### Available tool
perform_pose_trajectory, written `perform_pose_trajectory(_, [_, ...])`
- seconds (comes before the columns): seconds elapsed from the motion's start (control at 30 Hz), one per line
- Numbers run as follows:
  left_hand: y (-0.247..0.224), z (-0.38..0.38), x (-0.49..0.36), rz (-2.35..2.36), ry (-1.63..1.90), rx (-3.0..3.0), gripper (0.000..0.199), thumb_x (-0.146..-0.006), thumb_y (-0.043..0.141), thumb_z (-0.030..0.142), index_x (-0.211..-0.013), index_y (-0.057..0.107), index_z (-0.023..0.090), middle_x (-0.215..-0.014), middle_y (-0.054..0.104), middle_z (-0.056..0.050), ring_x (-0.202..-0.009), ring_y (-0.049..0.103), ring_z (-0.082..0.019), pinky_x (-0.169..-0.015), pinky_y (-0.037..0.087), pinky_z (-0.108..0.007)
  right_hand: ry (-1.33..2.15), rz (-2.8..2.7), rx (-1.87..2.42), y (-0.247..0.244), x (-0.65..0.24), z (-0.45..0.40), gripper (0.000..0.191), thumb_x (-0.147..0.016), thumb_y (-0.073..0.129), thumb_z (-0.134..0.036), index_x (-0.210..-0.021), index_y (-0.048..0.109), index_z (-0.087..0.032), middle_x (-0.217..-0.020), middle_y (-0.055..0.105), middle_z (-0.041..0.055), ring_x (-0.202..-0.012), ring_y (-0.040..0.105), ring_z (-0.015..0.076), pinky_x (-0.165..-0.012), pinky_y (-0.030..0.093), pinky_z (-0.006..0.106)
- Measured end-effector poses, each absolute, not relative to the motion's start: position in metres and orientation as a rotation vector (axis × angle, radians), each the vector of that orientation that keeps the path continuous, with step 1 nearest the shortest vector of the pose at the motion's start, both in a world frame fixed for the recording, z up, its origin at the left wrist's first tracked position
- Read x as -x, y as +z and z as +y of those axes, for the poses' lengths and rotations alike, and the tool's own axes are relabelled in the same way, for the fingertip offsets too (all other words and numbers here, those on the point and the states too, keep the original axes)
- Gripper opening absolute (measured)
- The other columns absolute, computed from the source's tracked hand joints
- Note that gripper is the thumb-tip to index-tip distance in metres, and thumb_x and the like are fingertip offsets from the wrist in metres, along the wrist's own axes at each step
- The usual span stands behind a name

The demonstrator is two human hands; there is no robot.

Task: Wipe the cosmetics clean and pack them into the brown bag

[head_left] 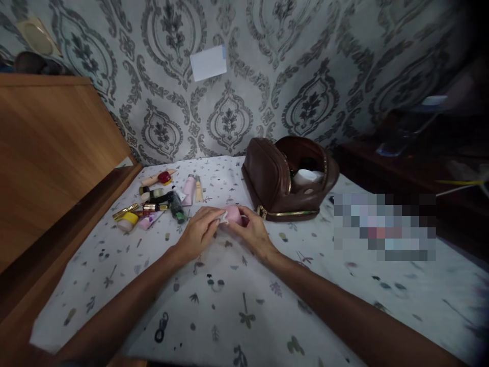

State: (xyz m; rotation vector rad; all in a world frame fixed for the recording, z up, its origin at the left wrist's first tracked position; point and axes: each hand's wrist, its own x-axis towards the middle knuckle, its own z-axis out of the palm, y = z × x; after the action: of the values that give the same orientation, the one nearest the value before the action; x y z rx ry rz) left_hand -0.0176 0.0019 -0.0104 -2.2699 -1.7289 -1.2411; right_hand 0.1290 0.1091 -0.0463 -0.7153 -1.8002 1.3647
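My right hand (252, 232) is closed round a small pink rounded container (233, 215), held just above the patterned cloth. A crumpled white tissue (223, 218) is pinched in my left hand (199, 232) and pressed against the container's left side. Part of the container is hidden behind my fingers. Just beyond my right hand stands a brown leather toiletry bag (267, 168), unzipped, with white items (305, 177) inside. To the left of my hands lie a dark bottle with a green cap (177, 209), a pink tube (188, 189) and a beige tube (199, 189).
Several more cosmetics lie at the left, among them a yellow-banded jar (128, 221) and a red-lidded item (164, 177). A wooden panel (49, 153) borders the left side. At the right are a blurred-out patch (384, 227) and a clear bottle (405, 130) on a dark surface.
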Motion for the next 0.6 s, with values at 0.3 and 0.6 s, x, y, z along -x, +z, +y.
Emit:
perform_pose_trajectory(0.3, [-0.008, 0.002, 0.015, -1.532, -1.241, 2.296, 0.025, -0.097, 0.049, 0.014, -0.117, 0.062, 0.019, -0.107, 0.069, -0.010, -0.107, 0.060, -0.021, -0.093, 0.051, -0.041, 1.195, -1.953, 0.604, -0.049, -0.130, 0.109, 0.047, -0.066, 0.077, -0.031, -0.110, 0.065, -0.019, -0.103, 0.064, 0.0060, -0.098, 0.059, 0.0242, -0.088, 0.049, 0.037])
perform_pose_trajectory(0.6, [-0.004, 0.000, 0.009, -1.638, -1.190, 2.340, 0.029, -0.099, 0.045, 0.021, -0.119, 0.065, 0.018, -0.113, 0.068, -0.012, -0.110, 0.059, -0.023, -0.096, 0.049, -0.043, 0.935, -2.200, 0.497, -0.043, -0.132, 0.093, 0.028, -0.071, 0.072, -0.020, -0.097, 0.062, -0.019, -0.091, 0.054, 0.0031, -0.084, 0.056, 0.0203, -0.074, 0.051, 0.033])
